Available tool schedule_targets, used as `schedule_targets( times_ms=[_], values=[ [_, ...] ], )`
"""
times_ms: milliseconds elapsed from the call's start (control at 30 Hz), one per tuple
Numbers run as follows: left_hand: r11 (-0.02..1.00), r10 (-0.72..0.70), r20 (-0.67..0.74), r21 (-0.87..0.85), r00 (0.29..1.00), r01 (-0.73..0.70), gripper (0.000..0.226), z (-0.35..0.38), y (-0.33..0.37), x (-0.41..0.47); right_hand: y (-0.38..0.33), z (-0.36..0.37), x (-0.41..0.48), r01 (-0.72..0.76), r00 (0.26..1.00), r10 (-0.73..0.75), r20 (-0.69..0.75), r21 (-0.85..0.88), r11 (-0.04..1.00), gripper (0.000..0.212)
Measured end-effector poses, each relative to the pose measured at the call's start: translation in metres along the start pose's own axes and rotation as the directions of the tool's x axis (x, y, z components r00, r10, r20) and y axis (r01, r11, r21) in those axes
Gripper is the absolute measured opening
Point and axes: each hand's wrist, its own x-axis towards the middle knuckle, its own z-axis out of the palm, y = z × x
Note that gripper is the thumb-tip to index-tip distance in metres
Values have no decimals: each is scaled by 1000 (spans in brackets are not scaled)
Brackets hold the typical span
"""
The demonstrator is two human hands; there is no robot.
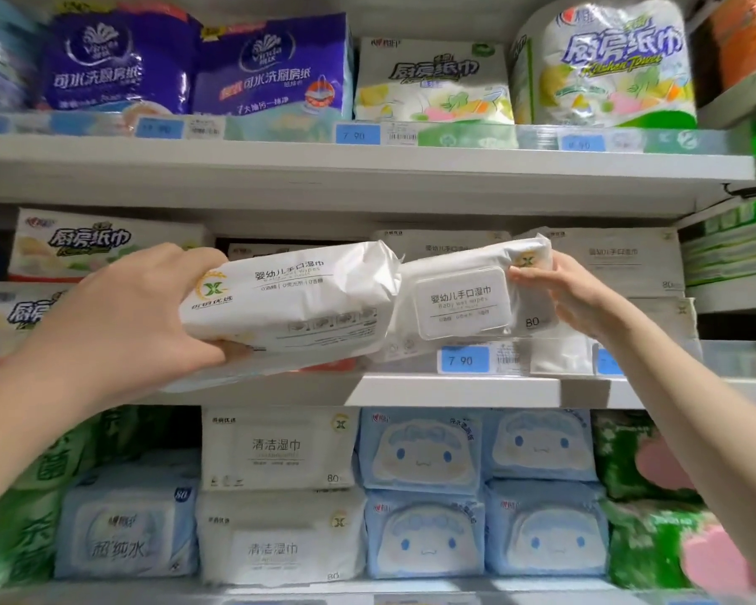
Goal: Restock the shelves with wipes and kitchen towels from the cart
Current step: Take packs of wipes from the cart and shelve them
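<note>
My left hand (123, 316) grips the left end of a white baby-wipes pack (297, 299), held tilted in front of the middle shelf (455, 388). My right hand (572, 294) holds the right end of a second white wipes pack (463, 303) with a flip lid facing me; it sits at the shelf's front edge. The two packs touch end to end. More white wipes packs (620, 259) are stacked behind on the same shelf. The cart is out of view.
Kitchen towel packs (428, 80) and purple packs (271, 67) fill the top shelf. Kitchen towel packs (88, 242) sit at the middle shelf's left. Blue cartoon wipes (424, 447), white wipes (280, 447) and green packs (642, 456) fill the lower shelf. Price tags (463, 359) line shelf edges.
</note>
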Motion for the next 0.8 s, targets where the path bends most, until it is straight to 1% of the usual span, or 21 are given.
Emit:
schedule_targets(
  times_ms=[67, 100, 167, 200, 233, 267, 333, 367, 400, 467, 500, 567, 600, 633, 667, 700, 733, 800],
  values=[
    [1000, -2, 6, -10, 1000, 3, 75, 0, 2, 2, 2, -2, -4, -36, 999, 37, 21, -55, 998, 80],
    [1000, -10, 9, -15, 1000, 10, 75, 0, 3, 2, -1, -2, -7, -49, 998, 53, 24, -126, 991, 77],
    [1000, -12, 7, -22, 1000, 12, 75, -1, 4, 3, -8, -2, -11, -48, 999, 47, -11, -310, 949, 78],
    [1000, -7, 4, -26, 1000, 7, 75, -1, 4, 3, -13, -2, -12, -60, 997, 41, -58, -381, 923, 80],
    [999, 0, 3, -32, 1000, 0, 74, 0, 3, 3, -20, 0, -14, -69, 995, 29, -98, -437, 897, 86],
    [999, 7, 5, -40, 1000, -7, 72, 0, 2, 2, -26, 2, -16, -51, 996, 10, -88, -481, 875, 93],
    [999, 0, 18, -50, 1000, 1, 73, 2, -1, 2, -36, 11, -21, -33, 999, 20, -28, -588, 808, 99],
    [998, -13, 23, -57, 1000, 14, 75, 3, -2, 2, -39, 18, -24, -36, 999, 26, -25, -672, 739, 100],
    [997, -26, 29, -69, 999, 28, 76, 5, -3, 1, -37, 24, -24, -43, 999, 15, -43, -766, 642, 102],
    [995, -34, 50, -94, 998, 39, 73, 6, -5, 0, -34, 37, -25, -22, 997, -56, -53, -896, 444, 105],
    [994, -35, 57, -102, 998, 40, 71, 6, -4, -1, -32, 41, -25, -11, 995, -85, -48, -922, 388, 106],
    [993, -37, 58, -106, 998, 43, 68, 5, -3, -3, -31, 46, -27, -20, 993, -100, -56, -944, 329, 109],
    [994, -39, 58, -104, 998, 44, 67, 5, -2, -3, -29, 47, -27, -11, 991, -125, -45, -965, 263, 111],
    [994, -38, 56, -100, 998, 43, 67, 4, -2, -3, -27, 48, -26, 16, 988, -155, -11, -984, 175, 112],
    [995, -33, 51, -97, 998, 38, 69, 4, -1, -3, -25, 52, -26, 59, 983, -182, 38, -992, 109, 113],
    [995, -31, 45, -98, 998, 35, 72, 4, -2, -2, -24, 56, -25, 102, 976, -203, 83, -991, 87, 112],
    [994, -32, 40, -104, 999, 35, 73, 5, -3, -2, -23, 59, -25, 137, 968, -225, 111, -985, 105, 110],
    [993, -33, 32, -115, 999, 36, 74, 7, -4, -2, -22, 61, -25, 171, 955, -274, 112, -965, 201, 102]
  ],
)
